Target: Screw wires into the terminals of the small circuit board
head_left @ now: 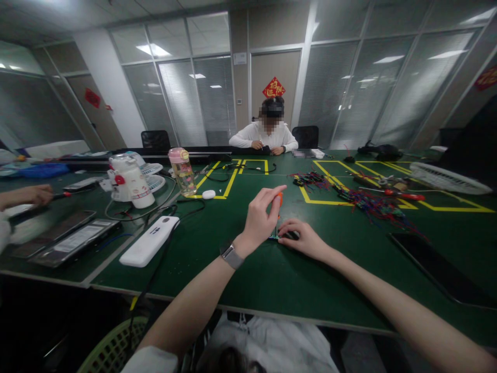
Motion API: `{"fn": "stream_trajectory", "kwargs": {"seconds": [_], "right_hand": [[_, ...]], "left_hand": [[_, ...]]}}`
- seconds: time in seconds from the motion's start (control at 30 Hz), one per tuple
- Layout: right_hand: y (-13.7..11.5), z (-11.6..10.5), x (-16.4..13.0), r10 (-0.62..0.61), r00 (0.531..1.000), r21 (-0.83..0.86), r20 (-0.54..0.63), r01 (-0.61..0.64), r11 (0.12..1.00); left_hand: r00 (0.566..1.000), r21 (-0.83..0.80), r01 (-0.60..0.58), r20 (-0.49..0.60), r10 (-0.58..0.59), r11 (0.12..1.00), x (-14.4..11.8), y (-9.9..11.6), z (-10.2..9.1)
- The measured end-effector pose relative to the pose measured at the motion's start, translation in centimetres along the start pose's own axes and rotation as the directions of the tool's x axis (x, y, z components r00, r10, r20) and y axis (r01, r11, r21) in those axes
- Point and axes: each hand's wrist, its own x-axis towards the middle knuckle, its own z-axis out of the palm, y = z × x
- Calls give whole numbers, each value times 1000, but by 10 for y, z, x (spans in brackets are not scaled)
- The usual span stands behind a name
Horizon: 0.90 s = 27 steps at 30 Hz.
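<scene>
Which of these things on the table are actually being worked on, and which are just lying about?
In use:
left hand holding orange screwdriver
right hand on small board

Lying about:
white power strip
pink-lidded bottle
coloured wires
white fan

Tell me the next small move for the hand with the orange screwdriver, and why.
Probably turn the orange screwdriver in place. The left hand holds it upright by the handle, its tip down at the small board that the right hand presses flat on the green table. The exact contact point is too small to tell.
</scene>
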Motion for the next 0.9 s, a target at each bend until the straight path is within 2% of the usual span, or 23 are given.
{"fn": "stream_trajectory", "kwargs": {"seconds": [0.17, 0.4, 0.5, 0.73, 0.9], "right_hand": [[-1, 0, 0, 8, 1000, 1, 2, -8, 1000], [-1, -1, 0, -5, 1000, -5, 12, 5, 1000], [-1, -1, 0, -3, 1000, -11, 6, 3, 1000], [-3, -1, -1, 3, 1000, -12, 1, -3, 1000], [0, 0, 0, -2, 1000, -16, 6, 2, 1000]], "left_hand": [[997, 86, 21, -78, -14, 996, 0, 0, 0], [1000, 1, 16, 4, -16, 1000, 0, 3, 0], [1000, -6, -3, 7, 3, 1000, 0, 3, 0], [996, 84, 7, -93, 1, 996, 0, 1, 2], [999, 33, 32, -18, -31, 999, -2, 2, 2]]}}
